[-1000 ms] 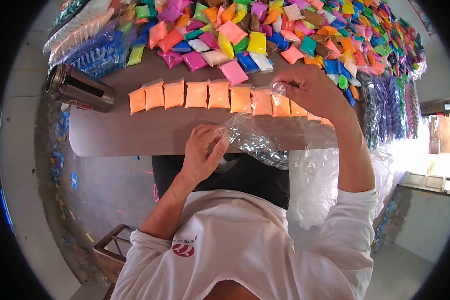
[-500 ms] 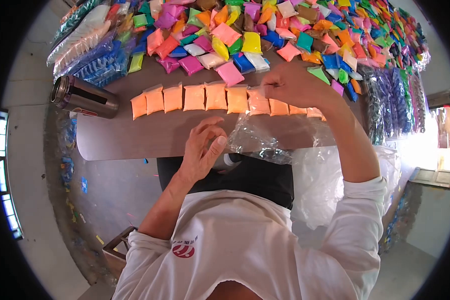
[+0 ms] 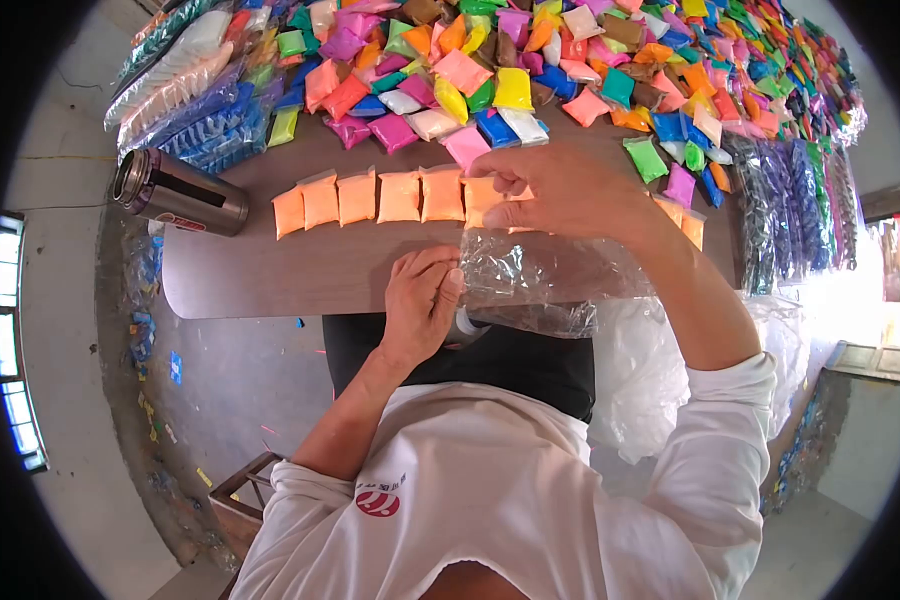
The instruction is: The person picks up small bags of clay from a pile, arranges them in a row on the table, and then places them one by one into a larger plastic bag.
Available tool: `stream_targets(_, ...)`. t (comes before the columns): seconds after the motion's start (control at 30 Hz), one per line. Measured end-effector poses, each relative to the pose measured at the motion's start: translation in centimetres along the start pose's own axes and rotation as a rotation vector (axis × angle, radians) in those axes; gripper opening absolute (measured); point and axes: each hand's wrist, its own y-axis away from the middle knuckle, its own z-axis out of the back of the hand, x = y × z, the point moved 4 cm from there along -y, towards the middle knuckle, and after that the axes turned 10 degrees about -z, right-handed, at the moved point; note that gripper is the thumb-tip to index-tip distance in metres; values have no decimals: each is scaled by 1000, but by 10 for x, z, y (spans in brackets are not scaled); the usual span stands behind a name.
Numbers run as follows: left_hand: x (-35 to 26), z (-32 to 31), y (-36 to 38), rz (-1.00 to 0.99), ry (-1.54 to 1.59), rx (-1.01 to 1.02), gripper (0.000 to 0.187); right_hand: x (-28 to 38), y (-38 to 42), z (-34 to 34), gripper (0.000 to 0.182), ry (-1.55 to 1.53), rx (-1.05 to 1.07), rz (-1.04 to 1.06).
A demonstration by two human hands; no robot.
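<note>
Several orange packets (image 3: 399,196) lie in a row across the brown table (image 3: 230,285). My left hand (image 3: 424,300) is closed, its thumb and fingers pinching the left edge of a clear plastic bag (image 3: 530,272) at the near side of the row. Above the row's middle, my right hand (image 3: 565,195) reaches in from the right, with a gap between its thumb and bent fingers, which are at an orange packet (image 3: 482,198). Whether it grips that packet cannot be told. The hand and forearm hide several packets further right.
A metal bottle (image 3: 195,200) lies at the table's left end. Beyond the row is a large heap of coloured packets (image 3: 460,75). Stacked strips of packets (image 3: 185,120) lie at the far left, others (image 3: 790,210) at the right. Clear plastic (image 3: 635,380) hangs below the table edge.
My left hand has closed on the bag's edge. My right hand has moved left and nearer along the row, and its fingers have spread from a bunched pose. The view has shifted slightly.
</note>
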Motion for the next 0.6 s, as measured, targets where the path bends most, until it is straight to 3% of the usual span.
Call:
stream_targets(0.13,0,1,0,-7,0,-3,28,-5,-20,-13,38,15,178,-159)
stream_targets(0.43,0,4,0,9,37,-18,27,-7,-32,-20,31,-74,-110,-1)
stream_targets(0.53,3,6,2,-1,34,0,23,-8,-21,10,25,-227,-335,39)
stream_targets(0.6,4,7,2,2,50,-2,22,-12,1,45,26,-338,-394,-112)
